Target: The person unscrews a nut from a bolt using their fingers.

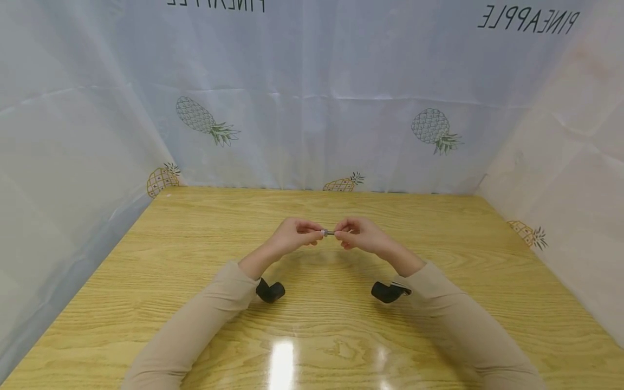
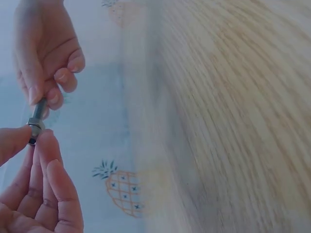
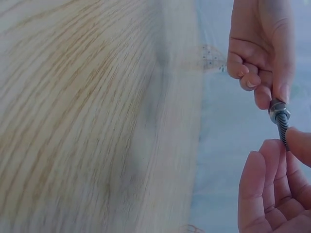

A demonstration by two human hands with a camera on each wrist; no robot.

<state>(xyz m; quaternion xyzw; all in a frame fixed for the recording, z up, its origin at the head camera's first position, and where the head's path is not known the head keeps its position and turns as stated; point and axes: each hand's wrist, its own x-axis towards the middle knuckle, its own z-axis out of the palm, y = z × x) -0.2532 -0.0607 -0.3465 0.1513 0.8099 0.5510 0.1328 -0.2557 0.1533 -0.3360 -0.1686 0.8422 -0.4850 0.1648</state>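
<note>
The steel bolt (image 1: 331, 233) is held in the air over the middle of the bench (image 1: 219, 211), lying roughly level between the two hands. The left hand (image 1: 295, 234) is closed to a pinch, thumb against fingertips, on the thick end, where a hex nut (image 3: 280, 113) shows; the fingers hide too much of that end to tell the bolt's head apart clearly. The right hand (image 1: 362, 235) pinches the threaded shank near its tip, thumb on one side and fingers on the other, with the spare fingers loosely bent.

The work in hand looks like handling the nut and the bolt against each other. To do it well, let one hand act as a steady clamp while the other does the turning, and line both wrists up along the shank so the threads don't bind. Grip the nut by its flats, with the fingertips clear of the threads. Short, light twists should serve better than a hard squeeze, since a small, smooth part can roll out of a pinch. Working lower over the bench would soften any drop.
</note>
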